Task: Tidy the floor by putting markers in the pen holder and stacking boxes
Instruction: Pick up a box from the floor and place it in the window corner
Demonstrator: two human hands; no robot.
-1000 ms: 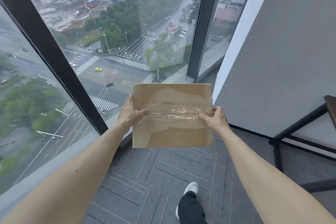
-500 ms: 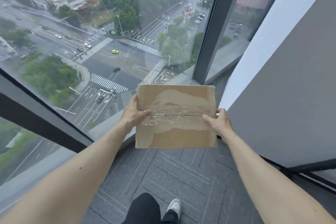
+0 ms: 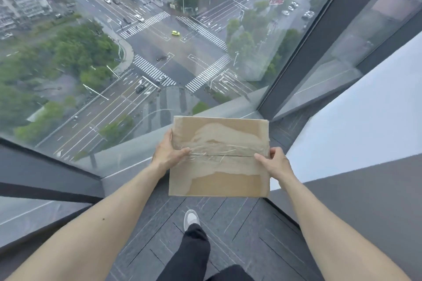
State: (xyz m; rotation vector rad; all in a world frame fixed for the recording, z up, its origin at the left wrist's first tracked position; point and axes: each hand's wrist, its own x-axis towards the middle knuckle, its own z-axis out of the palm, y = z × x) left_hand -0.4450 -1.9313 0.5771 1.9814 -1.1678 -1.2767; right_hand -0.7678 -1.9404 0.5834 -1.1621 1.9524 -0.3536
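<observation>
a flat cardboard box [image 3: 219, 156] was held in the air between two bare hands, out in front of the body and above the dark carpet tiles [image 3: 239, 235]. the left hand [image 3: 167, 155] was closed on the box's left edge, its thumb laid across the top face and the fingers hidden beneath. the right hand [image 3: 274, 163] was closed on the right edge in the same way, thumb pressed on the taped seam [image 3: 223, 154] that ran across the middle of the box. both forearms were stretched forward, nearly straight, and drawn in toward each other at the box. the box was kept roughly level, its top face turned up to the camera, with torn patches visible in its paper surface. a white shoe [image 3: 191, 218] and a dark trouser leg [image 3: 194, 255] were seen below it. a floor-length window [image 3: 137, 52] was seen just beyond, with a street junction far below, and a grey wall [image 3: 365, 201] stood to the right.
</observation>
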